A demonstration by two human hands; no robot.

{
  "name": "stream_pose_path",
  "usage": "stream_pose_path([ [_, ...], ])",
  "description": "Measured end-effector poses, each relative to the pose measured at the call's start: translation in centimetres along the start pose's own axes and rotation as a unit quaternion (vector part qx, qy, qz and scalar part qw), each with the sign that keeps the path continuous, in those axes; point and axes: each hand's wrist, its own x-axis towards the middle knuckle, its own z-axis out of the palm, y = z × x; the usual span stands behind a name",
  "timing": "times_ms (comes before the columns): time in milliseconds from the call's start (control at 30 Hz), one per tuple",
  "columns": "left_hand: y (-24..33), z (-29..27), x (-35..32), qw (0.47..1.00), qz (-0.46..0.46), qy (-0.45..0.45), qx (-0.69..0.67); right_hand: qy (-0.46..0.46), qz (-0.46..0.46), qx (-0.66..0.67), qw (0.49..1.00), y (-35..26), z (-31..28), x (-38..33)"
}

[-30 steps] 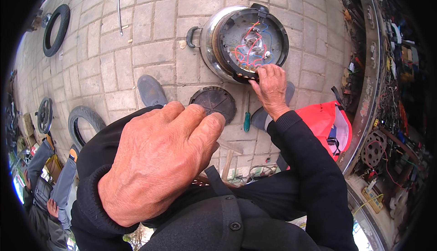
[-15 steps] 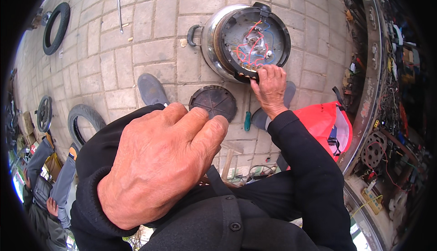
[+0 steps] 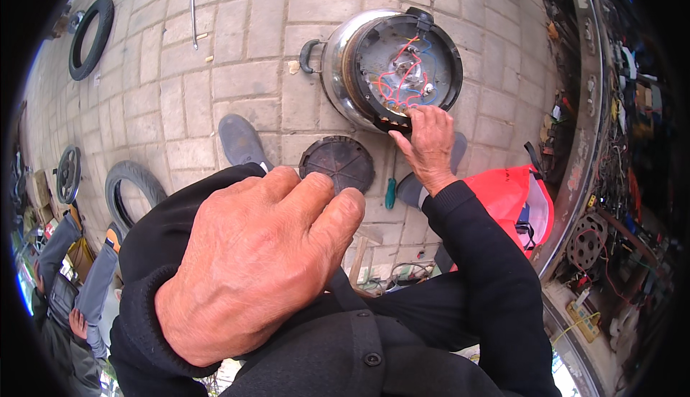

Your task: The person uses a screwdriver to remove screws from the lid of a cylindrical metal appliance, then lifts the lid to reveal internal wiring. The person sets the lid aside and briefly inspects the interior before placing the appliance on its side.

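Observation:
An electric cooker [image 3: 345, 73] rests on the paving with its opened base toward me, red and blue wires [image 3: 406, 84] showing inside. My right hand [image 3: 429, 145] grips the near edge of its black base rim, fingers bent over the inner side and thumb outside. Whether the fingertips pinch a wire too is hidden. My left hand [image 3: 259, 260] looms large and close, back upward, its fingers curled under; anything inside them is out of sight. Below the cooker lies a round black base cover [image 3: 336, 165]. Beside the cover is a screwdriver with a green handle [image 3: 390, 193].
A red bag [image 3: 503, 195] stands right of my right forearm. Tyres [image 3: 92, 37] lie at the left, and a thin metal rod [image 3: 193, 12] at the far left. Cluttered parts line the metal edge [image 3: 591, 88] on the right. Another person's legs [image 3: 97, 289] show lower left.
The view has shifted slightly. My right hand stays at the rim, its thumb spread a little further left. My left hand keeps its curled shape.

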Motion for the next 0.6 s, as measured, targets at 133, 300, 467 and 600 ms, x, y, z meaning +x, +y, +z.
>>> stream_pose_path([
  [133, 0.0, 0.0, -0.2, 1.000, -0.002, -0.005, 0.000, -0.010, 0.001, -0.019, 1.000, -0.3, 0.9, 0.1],
  [300, 0.0, 0.0, -0.2, 1.000, 0.004, 0.006, -0.004, -0.002, 0.011, -0.032, 0.999, -0.4, 1.5, 0.0],
  [467, -0.1, 0.1, -0.1, 1.000, 0.005, 0.008, -0.010, 0.036, 0.013, -0.041, 0.998, -0.7, 2.2, -0.4],
  [600, 0.0, 0.1, -0.1, 1.000, 0.003, 0.006, -0.007, 0.042, 0.023, -0.048, 0.998, -0.8, 2.7, -0.5],
])
